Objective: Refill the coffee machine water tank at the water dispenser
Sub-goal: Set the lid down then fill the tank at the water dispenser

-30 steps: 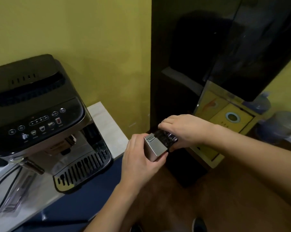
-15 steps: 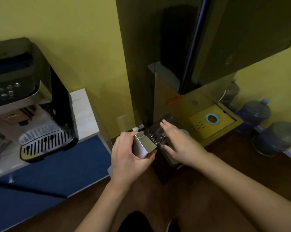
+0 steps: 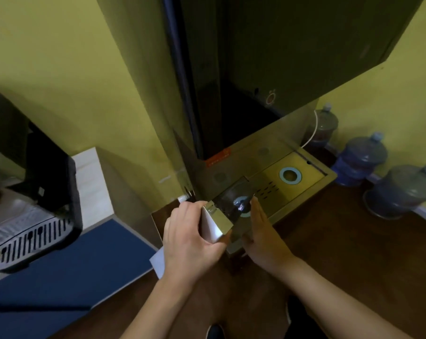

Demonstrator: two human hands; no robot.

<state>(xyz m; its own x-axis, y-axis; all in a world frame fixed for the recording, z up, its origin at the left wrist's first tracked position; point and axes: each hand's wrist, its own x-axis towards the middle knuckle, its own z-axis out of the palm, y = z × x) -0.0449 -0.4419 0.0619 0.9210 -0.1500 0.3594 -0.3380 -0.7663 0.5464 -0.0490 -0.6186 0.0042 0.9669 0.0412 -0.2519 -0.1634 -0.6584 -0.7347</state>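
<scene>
Two hands bring the water tank point(image 3: 228, 211) onto the dispenser tray point(image 3: 302, 185), left hand point(image 3: 191, 237) gripping, right hand point(image 3: 264, 237) flat alongside; filling apparently not yet begun.

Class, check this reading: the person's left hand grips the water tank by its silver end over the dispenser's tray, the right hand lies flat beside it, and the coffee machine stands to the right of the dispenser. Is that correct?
One detail is wrong. In the head view the coffee machine stands to the left of the water dispenser, not the right. The rest holds: the left hand grips the water tank by its silver end over the tray, and the right hand lies flat beside it.
</scene>
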